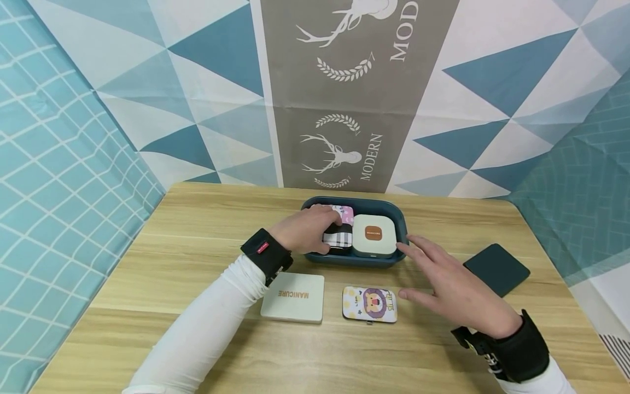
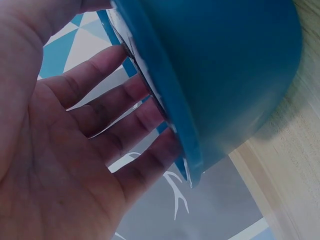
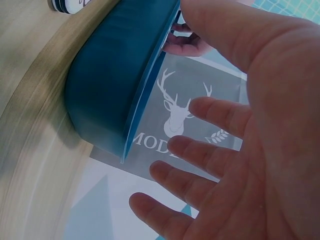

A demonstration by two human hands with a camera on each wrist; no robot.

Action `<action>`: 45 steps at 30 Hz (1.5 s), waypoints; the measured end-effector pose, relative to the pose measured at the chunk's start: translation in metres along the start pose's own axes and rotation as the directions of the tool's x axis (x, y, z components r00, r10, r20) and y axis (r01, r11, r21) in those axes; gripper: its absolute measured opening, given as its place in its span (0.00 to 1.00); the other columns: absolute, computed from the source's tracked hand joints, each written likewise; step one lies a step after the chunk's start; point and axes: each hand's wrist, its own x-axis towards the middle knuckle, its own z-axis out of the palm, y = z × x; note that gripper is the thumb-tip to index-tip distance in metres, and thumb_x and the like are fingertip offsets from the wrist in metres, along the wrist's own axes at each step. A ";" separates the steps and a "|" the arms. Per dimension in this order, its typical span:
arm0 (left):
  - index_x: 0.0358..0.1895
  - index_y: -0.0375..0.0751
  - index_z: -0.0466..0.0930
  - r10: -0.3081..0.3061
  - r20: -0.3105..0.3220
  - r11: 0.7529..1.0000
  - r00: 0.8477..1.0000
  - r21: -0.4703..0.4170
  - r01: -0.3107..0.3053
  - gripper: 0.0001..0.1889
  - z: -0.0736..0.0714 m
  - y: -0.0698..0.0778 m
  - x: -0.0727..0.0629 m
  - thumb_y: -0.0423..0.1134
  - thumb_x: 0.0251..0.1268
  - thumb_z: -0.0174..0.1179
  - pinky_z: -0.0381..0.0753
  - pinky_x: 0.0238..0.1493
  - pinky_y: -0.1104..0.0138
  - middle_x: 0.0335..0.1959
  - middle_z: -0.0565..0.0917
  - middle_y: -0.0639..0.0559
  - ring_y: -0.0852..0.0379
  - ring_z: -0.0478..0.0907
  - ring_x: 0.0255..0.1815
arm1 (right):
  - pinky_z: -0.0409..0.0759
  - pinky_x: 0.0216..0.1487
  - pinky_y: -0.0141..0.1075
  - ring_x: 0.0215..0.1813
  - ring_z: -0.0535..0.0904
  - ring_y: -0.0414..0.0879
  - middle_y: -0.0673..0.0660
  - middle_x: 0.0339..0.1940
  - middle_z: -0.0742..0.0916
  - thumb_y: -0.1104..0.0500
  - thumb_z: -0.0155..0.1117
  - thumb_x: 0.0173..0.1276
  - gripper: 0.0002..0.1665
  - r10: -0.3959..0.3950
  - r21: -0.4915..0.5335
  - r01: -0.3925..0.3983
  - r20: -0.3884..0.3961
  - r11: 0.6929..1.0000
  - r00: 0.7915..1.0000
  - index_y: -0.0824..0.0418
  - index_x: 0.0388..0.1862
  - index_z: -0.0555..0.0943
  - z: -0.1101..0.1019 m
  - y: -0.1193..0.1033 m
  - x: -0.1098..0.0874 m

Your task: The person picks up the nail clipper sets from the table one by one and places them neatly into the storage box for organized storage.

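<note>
A dark blue plastic basket (image 1: pixel 355 262) stands near the table's back edge. In its left half lie a pink patterned case (image 1: pixel 346 213) and a black-and-white plaid case (image 1: pixel 338 238). A cream square box (image 1: pixel 375 247) marked MANICURE fills the right half. My left hand (image 1: pixel 311 228) reaches over the left rim, with its fingers extended across the cases and its thumb by the plaid one. In the left wrist view, the fingertips (image 2: pixel 142 87) rest along a thin edge just inside the rim. My right hand (image 1: pixel 455 287) hovers beside the basket's right end, fingers spread, holding nothing.
In front of the basket lie a flat cream case (image 1: pixel 293 298) marked MANICURE and a small tin with a lion picture (image 1: pixel 370 304). A dark teal square (image 1: pixel 497 269) lies at the right. A patterned wall covering (image 1: pixel 339 98) rises behind the wooden table (image 1: pixel 211 219).
</note>
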 end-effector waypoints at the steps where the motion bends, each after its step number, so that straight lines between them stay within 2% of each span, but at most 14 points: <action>1: 0.66 0.42 0.80 0.000 0.001 1.000 1.000 0.001 0.000 0.28 0.000 0.000 0.000 0.42 0.63 0.76 0.78 0.64 0.59 0.58 0.81 0.50 0.51 0.74 0.57 | 0.77 0.68 0.61 0.79 0.67 0.65 0.65 0.83 0.65 0.40 0.75 0.70 0.52 0.000 0.000 0.000 0.000 1.000 1.000 0.55 0.85 0.63 0.000 0.000 0.000; 13: 0.63 0.46 0.82 -0.012 0.019 1.000 1.000 0.010 0.012 0.25 0.000 0.000 0.001 0.42 0.63 0.77 0.78 0.65 0.59 0.60 0.78 0.49 0.51 0.74 0.58 | 0.78 0.67 0.62 0.80 0.65 0.65 0.65 0.83 0.65 0.39 0.75 0.70 0.52 0.017 0.004 -0.017 0.013 1.000 1.000 0.55 0.85 0.63 -0.001 0.000 0.000; 32: 0.62 0.44 0.83 0.034 0.015 0.999 0.999 0.015 -0.034 0.24 0.002 -0.005 0.001 0.38 0.63 0.76 0.76 0.68 0.58 0.60 0.80 0.49 0.49 0.73 0.62 | 0.78 0.67 0.62 0.79 0.67 0.65 0.66 0.83 0.65 0.41 0.77 0.69 0.53 0.004 -0.013 -0.004 0.006 1.000 1.000 0.57 0.85 0.64 0.001 -0.002 0.001; 40: 0.62 0.42 0.85 0.027 0.040 1.000 0.999 -0.006 -0.027 0.23 0.000 -0.004 0.000 0.37 0.64 0.76 0.75 0.69 0.60 0.60 0.80 0.48 0.51 0.72 0.63 | 0.76 0.68 0.63 0.79 0.65 0.66 0.66 0.83 0.66 0.43 0.77 0.70 0.52 -0.029 0.004 0.029 -0.013 1.000 0.999 0.56 0.84 0.64 0.001 -0.003 0.001; 45: 0.63 0.42 0.85 0.026 0.040 1.000 0.999 -0.005 -0.026 0.23 -0.002 -0.003 -0.003 0.38 0.65 0.75 0.75 0.70 0.59 0.59 0.79 0.48 0.50 0.72 0.63 | 0.76 0.69 0.61 0.80 0.65 0.65 0.66 0.83 0.65 0.42 0.77 0.69 0.52 -0.020 -0.004 0.020 -0.004 1.000 1.000 0.56 0.84 0.64 0.002 -0.002 0.001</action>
